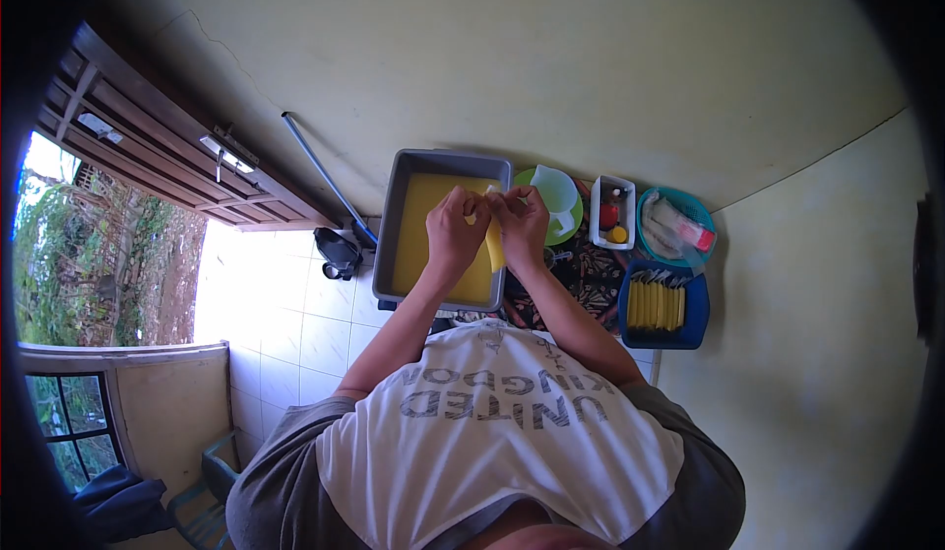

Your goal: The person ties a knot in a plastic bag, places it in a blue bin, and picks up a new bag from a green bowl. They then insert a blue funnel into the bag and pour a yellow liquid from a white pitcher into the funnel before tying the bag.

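A slim plastic bag of yellow liquid [495, 248] hangs upright over the right part of a grey tub [386, 225]. My left hand [457, 227] is closed, its fingers pinched at the bag's top end. Beside it, my right hand [522, 221] is also closed on that top end, with fingertips close to the left ones. The exact grip between the fingertips is too small to make out. Below both hands, yellow liquid [417, 200] covers the bottom of the tub.
Right of the tub are a green basin [532, 178] with a clear jug [557, 194], a white box [599, 205] with small bottles, and a teal basket [650, 200] with plastic packaging. A blue basket [640, 337] holds several filled yellow bags [658, 306]. A pole [325, 171] leans left.
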`<state>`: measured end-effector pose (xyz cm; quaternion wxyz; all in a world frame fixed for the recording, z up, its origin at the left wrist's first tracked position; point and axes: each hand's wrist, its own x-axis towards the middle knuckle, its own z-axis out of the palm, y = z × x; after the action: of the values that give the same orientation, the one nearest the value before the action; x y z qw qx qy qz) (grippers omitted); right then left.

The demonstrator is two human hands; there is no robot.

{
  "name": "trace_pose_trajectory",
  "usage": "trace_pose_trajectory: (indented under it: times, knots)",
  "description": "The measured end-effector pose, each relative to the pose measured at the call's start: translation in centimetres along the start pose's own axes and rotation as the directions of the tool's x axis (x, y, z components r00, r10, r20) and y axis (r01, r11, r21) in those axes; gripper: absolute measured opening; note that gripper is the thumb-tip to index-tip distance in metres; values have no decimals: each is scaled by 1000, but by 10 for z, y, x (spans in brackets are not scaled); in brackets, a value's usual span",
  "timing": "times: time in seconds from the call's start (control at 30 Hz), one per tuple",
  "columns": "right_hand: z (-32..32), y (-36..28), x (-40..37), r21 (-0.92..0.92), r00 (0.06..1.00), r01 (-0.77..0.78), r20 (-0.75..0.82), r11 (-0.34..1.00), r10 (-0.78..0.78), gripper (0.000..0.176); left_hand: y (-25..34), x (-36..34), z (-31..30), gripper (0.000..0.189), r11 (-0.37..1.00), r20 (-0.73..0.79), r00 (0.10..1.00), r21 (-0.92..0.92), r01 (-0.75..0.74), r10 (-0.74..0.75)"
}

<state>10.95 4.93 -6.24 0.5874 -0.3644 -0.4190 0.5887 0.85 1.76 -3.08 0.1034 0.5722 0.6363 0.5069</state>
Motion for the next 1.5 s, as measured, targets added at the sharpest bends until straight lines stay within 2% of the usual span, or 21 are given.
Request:
trace_pose_trajectory:
  times: [0.03, 0.13, 0.2, 0.23, 0.3, 0.37, 0.43, 0.57, 0.6, 0.63, 0.73, 0.8, 0.83, 0.9, 0.93, 1.0, 1.23, 1.33, 1.4, 1.5]
  knots:
    - [0, -2, 1, 0, 1000, 0, -1, 1000, 0, 11, -1, 0, 1, 24, 998, -26, 998, -27, -56, 55]
    - [-2, -11, 4, -93, 996, -86, 30, 992, 89, 11, -2, -1, 2, 23, 996, -29, 996, 14, -84, 85]
    - [-2, -19, 6, -343, 995, -27, 85, 939, 60, 9, 1, -1, 0, 22, 998, -18, 998, 18, -58, 58]
    - [-2, -25, 7, -343, 994, -27, 86, 939, 60, 9, 1, -1, 0, 21, 999, -8, 999, 23, -32, 32]
    - [-3, -36, 7, -519, 980, 22, 180, 854, 84, 10, 0, -3, 0, 20, 1000, -11, 1000, 6, 9, -9]
    - [-6, -39, 8, -527, 972, 62, 225, 848, 69, 12, 0, -3, 1, 20, 999, -11, 999, -13, 48, -49]
    - [-9, -38, 8, -533, 961, 102, 271, 840, 55, 14, 3, -2, -1, 21, 981, -38, 995, -175, 87, -95]
    - [-15, -33, 14, -496, 919, 297, 379, 816, -104, 12, 1, -2, -2, 21, 969, -25, 991, -214, 126, -134]
    - [-16, -35, 15, -492, 894, 374, 417, 786, -164, 11, 4, -2, -5, 23, 986, -22, 996, -143, 85, -89]
    - [-18, -36, 16, -493, 894, 375, 415, 785, -166, 11, 6, -1, -6, 25, 997, -15, 999, -72, 42, -43]
    - [-16, -45, 15, -532, 898, 345, 427, 773, -106, 12, 4, -1, -5, 27, 999, -3, 1000, -36, -3, 3]
    - [-14, -56, 11, -649, 919, 231, 391, 725, 57, 13, 2, 0, -2, 26, 999, -21, 999, -36, -41, 40]
    - [-12, -54, 10, -648, 918, 233, 393, 725, 56, 13, 1, 0, 0, 25, 996, -40, 996, -36, -77, 76]
    - [-8, -48, 8, -468, 916, 361, 339, 807, -213, 19, 2, 0, 1, 25, 996, -53, 995, -41, -81, 79]
    - [-8, -48, 10, -468, 916, 362, 341, 806, -213, 19, 3, 0, 1, 24, 995, -64, 995, -46, -84, 81]
    - [-9, -49, 12, -607, 906, 394, 381, 690, -182, 30, 1, -1, 2, 22, 996, -59, 995, -31, -84, 83]
    - [-12, -52, 15, -694, 911, 369, 402, 618, -94, 30, 9, -5, -1, 18, 993, -4, 994, 32, -110, 110]
    - [-14, -55, 13, -682, 910, 351, 408, 641, -64, 22, 8, -6, -1, 16, 995, 44, 994, 12, -96, 95]
    - [-14, -62, 14, -739, 908, 326, 419, 589, 24, 10, 9, -6, 0, 16, 995, 54, 994, 8, -97, 96]
    - [-19, -63, 16, -746, 885, 336, 458, 575, 77, 5, 12, -8, -1, 16, 996, 83, 993, 1, -89, 89]
